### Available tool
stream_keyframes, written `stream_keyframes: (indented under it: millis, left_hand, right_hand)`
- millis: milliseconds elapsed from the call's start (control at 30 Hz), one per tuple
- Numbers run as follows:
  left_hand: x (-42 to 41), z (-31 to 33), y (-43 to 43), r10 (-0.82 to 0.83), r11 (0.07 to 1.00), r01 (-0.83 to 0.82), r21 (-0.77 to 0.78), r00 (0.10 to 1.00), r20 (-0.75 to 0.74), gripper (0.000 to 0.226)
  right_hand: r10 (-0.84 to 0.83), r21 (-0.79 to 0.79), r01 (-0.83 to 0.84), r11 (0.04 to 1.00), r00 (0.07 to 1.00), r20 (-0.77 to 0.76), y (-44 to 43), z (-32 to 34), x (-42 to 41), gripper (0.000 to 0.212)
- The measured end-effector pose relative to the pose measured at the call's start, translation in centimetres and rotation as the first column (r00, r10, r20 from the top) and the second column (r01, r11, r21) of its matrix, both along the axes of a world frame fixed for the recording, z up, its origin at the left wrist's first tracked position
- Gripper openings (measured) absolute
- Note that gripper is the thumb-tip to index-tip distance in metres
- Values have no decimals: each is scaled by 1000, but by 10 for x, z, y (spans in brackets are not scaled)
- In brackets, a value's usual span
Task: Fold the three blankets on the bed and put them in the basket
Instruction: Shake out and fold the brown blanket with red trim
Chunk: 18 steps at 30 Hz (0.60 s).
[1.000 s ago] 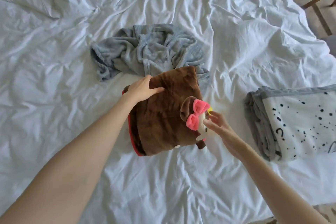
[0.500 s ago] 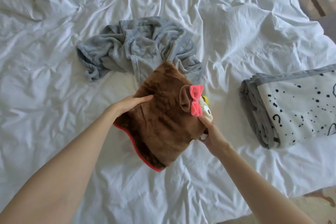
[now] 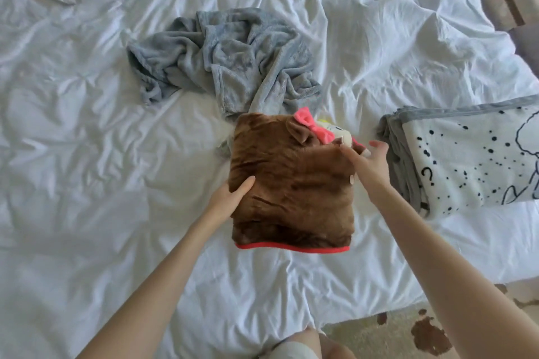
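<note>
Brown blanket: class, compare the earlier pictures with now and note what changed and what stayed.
The brown blanket was turned anticlockwise: its red edge went from the left to the near side, the pink bow from the right to the far side. The left grip moved to hold the left edge; the right grip reaches, fingers spread, near the bow. The grey blanket is still crumpled, the spotted blanket still folded.

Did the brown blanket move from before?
Yes. The brown blanket turned: its bow end faced the spotted blanket and now faces the grey blanket. Its red edge now points at the person.
</note>
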<state>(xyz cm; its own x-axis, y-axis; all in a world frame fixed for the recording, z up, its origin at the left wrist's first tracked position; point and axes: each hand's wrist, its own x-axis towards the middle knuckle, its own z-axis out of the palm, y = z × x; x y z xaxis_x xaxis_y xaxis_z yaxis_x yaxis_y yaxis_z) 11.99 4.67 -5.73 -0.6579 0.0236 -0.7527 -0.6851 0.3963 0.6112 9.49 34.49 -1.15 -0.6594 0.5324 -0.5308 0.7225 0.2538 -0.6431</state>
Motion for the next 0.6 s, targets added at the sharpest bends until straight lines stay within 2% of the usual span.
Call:
stream_keyframes:
  millis: [67,100,133,200,267,300,367,467,600]
  left_hand:
    - [4,-5,4,-85,981,81,-178,996,-15,72]
    - [6,-5,5,-126,949,90,-303,987,-103,76]
    - [8,-2,8,-183,901,60,-429,950,-252,77]
    - [6,10,18,-352,825,-29,-564,755,-553,72]
    - [-3,15,33,-520,786,-6,-618,534,-667,68]
    - [-10,12,41,-589,760,36,-648,458,-666,65]
    - [-21,-3,53,-702,681,122,-722,391,-595,62]
    - [-31,-39,59,-776,591,167,-789,385,-500,58]
    - [-36,-76,57,-781,576,125,-808,376,-498,58]
  right_hand:
    - [108,240,-90,967,992,-64,-12,-1,10,71]
    - [173,365,-118,923,977,-122,-20,1,17,65]
    - [246,476,-137,869,954,-173,-27,1,23,59]
    - [409,625,-206,753,891,-199,-41,-2,35,55]
    - [584,682,-346,645,798,-147,-53,-12,42,57]
    - [648,686,-412,600,753,-114,-56,-20,42,60]
    - [710,684,-495,535,702,-48,-57,-38,38,64]
    - [736,699,-535,474,676,18,-52,-68,29,66]
    - [758,720,-551,421,650,54,-50,-103,22,68]
